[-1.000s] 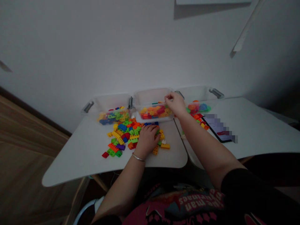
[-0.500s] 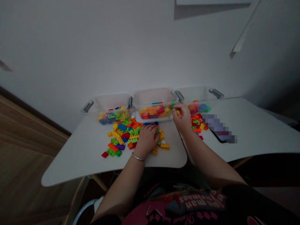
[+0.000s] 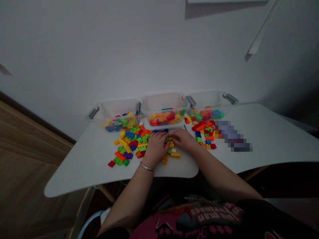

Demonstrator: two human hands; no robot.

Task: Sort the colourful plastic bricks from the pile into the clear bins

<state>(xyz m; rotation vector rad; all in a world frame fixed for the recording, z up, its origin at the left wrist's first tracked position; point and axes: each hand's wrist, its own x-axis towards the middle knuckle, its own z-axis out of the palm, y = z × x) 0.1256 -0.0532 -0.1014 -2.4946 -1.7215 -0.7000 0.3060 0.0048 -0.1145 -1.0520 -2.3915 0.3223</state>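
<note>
Colourful toy bricks (image 3: 129, 135) lie in a loose pile on the white table (image 3: 82, 159). My left hand (image 3: 157, 146) rests over the right part of this pile, its fingertips among bricks; what they touch is partly hidden. Close beside it, my right hand (image 3: 183, 139) reaches in from the right, fingers bent around the pile's right edge near yellow and green bricks. Whether it grips one is too small to make out. Yellow bricks (image 3: 175, 155) lie just below the hands.
Three clear bins stand along the wall: a left bin (image 3: 119, 108), a middle bin (image 3: 163, 99) and a right bin (image 3: 206, 98), each holding toy pieces. More bricks (image 3: 199, 126) lie right of my hands, beside a blurred phone (image 3: 231, 136).
My right hand has moved down and left, from beside the middle bin to the brick pile. The small yellow piece at its fingers no longer shows there. My left hand has stayed nearly still.
</note>
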